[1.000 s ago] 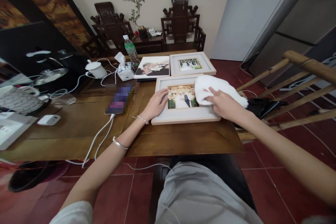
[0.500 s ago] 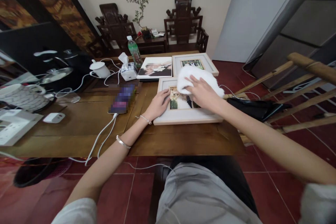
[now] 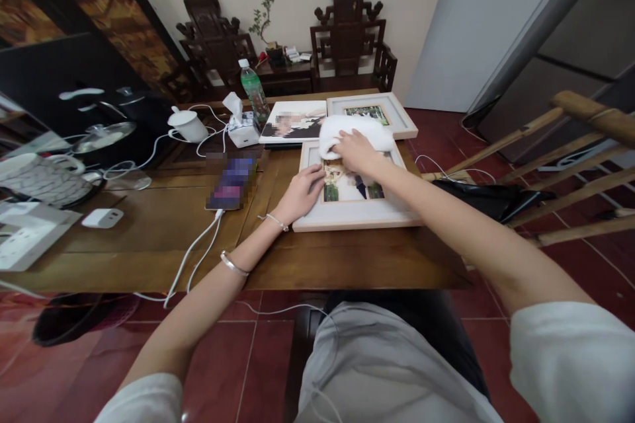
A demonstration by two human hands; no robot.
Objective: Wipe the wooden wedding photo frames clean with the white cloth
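Observation:
A framed picture with a pale wooden border lies flat near the table's front right part. Fingers of my left hand rest stretched out over its left edge, touching the frame. My right hand grips a folded white cloth and presses it on the upper part of this picture, hiding some of it. Behind it lies a second framed picture, partly covered by the cloth. To the left of that is a frameless photo panel, stacked on something dark.
Left of the pictures are a phone on a white cable, a tissue box, a green-labelled bottle and a lidded white cup. A power strip lies far left. A wooden chair stands at right.
My right hand has slid the white cloth leftward over the picture, and the right forearm has moved with it. My left hand stays on the frame's edge. The view has shifted slightly.

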